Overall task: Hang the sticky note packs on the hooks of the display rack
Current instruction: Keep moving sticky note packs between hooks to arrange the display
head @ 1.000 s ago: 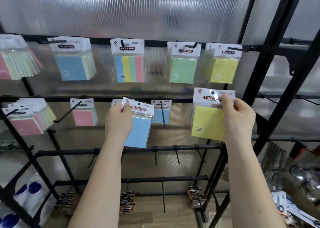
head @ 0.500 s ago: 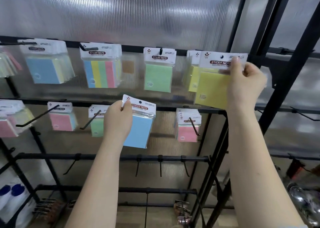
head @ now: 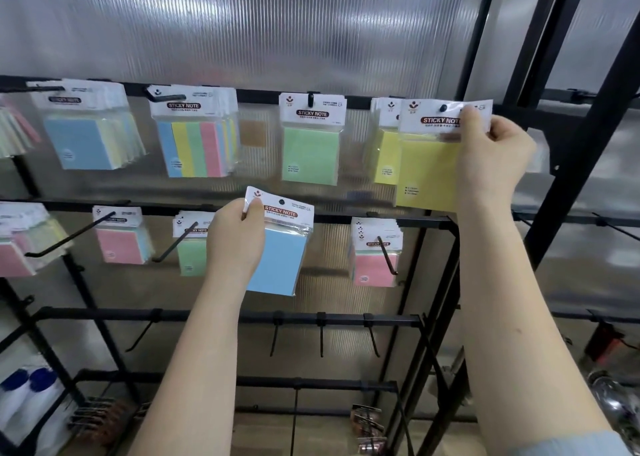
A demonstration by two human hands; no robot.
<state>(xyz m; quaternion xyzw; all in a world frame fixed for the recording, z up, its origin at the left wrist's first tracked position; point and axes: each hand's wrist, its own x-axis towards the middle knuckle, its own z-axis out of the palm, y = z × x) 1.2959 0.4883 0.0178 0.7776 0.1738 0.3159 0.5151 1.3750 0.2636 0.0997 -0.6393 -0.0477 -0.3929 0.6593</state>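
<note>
Ribbed translucent panelling (head: 277, 26) backs a black metal display rack (head: 433, 220) fitted with horizontal bars and forward-projecting hooks. Top bar, from the left: a stack of blue packs (head: 83, 137), a stack of multicolour striped packs (head: 195, 144), a single green pack (head: 310, 144) and a group of yellow packs (head: 384, 150), each suspended by its white header card. Second bar: a pink pack (head: 119, 241), a green pack (head: 192, 254) partly hidden behind the left hand, and pink packs (head: 374, 261) on a hook near the rack's right upright; at the far left edge, further packs are blurred. Third bar: several bare hooks (head: 321, 338).

Right hand (head: 491, 164): raised to the top bar, thumb and curled fingers pinching the right end of the header card of a yellow sticky note pack (head: 426, 171). This pack is held directly in front of the hung yellow group, with a dark hook tip visible at the hole in its header; whether the hook has passed fully through cannot be told.

Left hand (head: 235, 241): lower, level with the second bar, thumb and curled fingers gripping the left end of the header of a blue sticky note pack (head: 277, 258), which is tilted slightly and hangs free of any hook.
</note>
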